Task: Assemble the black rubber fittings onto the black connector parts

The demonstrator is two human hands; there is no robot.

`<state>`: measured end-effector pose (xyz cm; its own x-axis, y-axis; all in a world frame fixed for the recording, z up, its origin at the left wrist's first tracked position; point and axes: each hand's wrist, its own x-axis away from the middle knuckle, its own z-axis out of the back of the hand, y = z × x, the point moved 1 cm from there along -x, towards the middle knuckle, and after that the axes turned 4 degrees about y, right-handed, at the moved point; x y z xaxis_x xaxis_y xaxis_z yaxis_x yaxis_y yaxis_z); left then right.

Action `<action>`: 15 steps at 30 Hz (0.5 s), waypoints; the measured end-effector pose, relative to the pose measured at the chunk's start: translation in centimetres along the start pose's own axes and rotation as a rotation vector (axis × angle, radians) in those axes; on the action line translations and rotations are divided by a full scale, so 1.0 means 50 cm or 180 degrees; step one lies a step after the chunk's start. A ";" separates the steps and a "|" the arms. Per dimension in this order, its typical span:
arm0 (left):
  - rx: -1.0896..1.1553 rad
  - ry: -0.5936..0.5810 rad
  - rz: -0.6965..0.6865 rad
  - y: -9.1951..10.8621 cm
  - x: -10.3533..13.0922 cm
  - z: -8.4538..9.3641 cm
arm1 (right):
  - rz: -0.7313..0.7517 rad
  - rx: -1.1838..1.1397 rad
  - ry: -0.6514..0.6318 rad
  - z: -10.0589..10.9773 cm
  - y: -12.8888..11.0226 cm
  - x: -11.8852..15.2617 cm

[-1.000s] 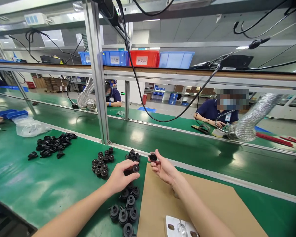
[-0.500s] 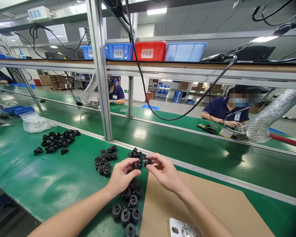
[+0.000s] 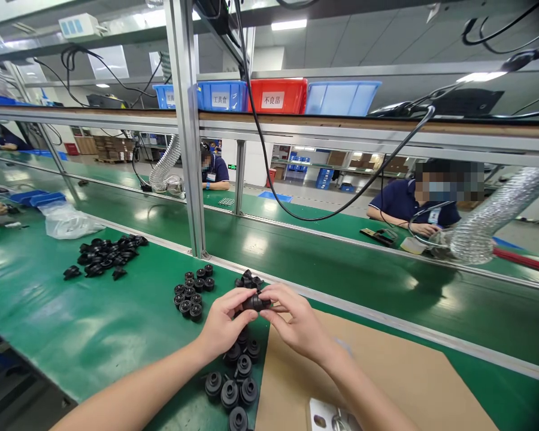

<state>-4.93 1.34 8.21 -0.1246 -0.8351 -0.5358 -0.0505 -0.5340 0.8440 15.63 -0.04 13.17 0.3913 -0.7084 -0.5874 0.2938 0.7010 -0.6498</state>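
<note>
Two black plastic parts (image 3: 257,303) meet end to end between my hands, above the green table. My left hand (image 3: 227,317) pinches the round part on the left. Pressed against it from the right, the other part is in the fingers of my right hand (image 3: 291,317), which partly hide it. Just behind my fingertips lies a small heap of loose black parts (image 3: 248,279). Below my hands stand several joined black round pieces (image 3: 230,394). To the left, short black cylinders (image 3: 189,293) are grouped upright.
A larger pile of black parts (image 3: 105,256) and a clear plastic bag (image 3: 67,220) lie farther left. Brown cardboard (image 3: 386,371) with a metal block (image 3: 330,416) is at right. A metal post (image 3: 189,149) rises behind. Co-workers sit across the line.
My hands have come together. The two black parts, held slightly apart before, now touch end to end.
</note>
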 end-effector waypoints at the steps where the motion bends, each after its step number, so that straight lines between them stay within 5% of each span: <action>1: 0.0020 -0.0031 0.0001 0.001 0.000 0.000 | 0.0156 0.0117 -0.0044 0.002 0.002 0.000; 8: 0.0286 -0.0065 0.0339 0.000 0.001 -0.002 | 0.0994 0.0852 -0.0321 0.020 0.018 0.003; 15: 0.0386 -0.0016 0.0509 -0.003 0.002 -0.004 | 0.0588 0.0875 -0.0311 0.014 0.014 0.003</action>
<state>-4.76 1.33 8.01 -0.1454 -0.9071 -0.3949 -0.1488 -0.3746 0.9152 16.50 0.41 12.98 0.5376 -0.5657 -0.6253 0.4290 0.8219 -0.3748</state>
